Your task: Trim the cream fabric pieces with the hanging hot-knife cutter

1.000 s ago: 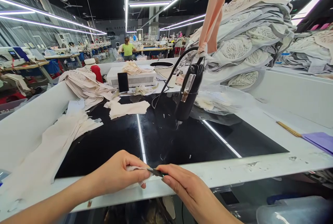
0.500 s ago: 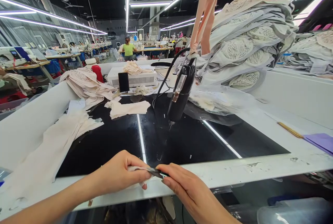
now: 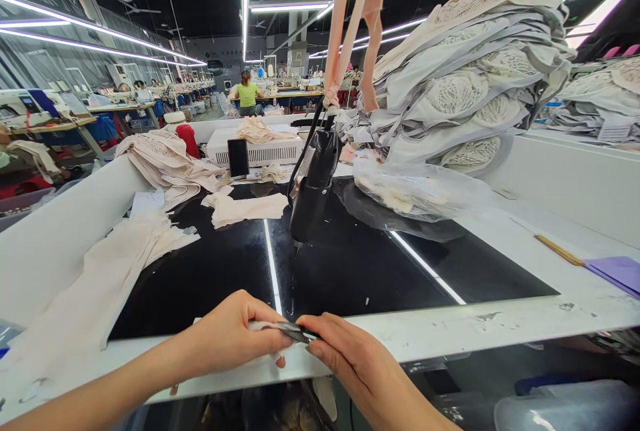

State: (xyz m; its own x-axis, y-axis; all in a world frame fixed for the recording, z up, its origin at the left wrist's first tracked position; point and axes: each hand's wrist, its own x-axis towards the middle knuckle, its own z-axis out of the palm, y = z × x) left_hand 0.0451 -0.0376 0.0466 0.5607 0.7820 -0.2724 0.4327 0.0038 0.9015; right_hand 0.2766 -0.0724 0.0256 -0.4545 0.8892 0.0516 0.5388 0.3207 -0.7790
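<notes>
Near the front edge of the table, my left hand [image 3: 240,331] is closed in a pinch on a small pale piece of fabric [image 3: 261,325]. My right hand [image 3: 345,351] is closed around small dark metal thread snips [image 3: 300,333], whose blades reach to the fabric at my left fingertips. The fingers cover most of both things. Beyond the hands, a black corded tool [image 3: 315,181] hangs tilted from pinkish fabric strips [image 3: 345,24], above a glossy black board [image 3: 340,277].
Pale fabric pieces [image 3: 100,277] lie at the left, and a small one [image 3: 250,209] on the board. A phone [image 3: 238,157] leans on a white box [image 3: 260,151]. At the right are a clear plastic bag [image 3: 415,184], a tall garment stack [image 3: 470,77] and a yellow-handled tool [image 3: 557,249].
The hanging black tool and its strips have swung left and turned. Both hands stay nearly in place, the right shifting slightly left with the thread snips.
</notes>
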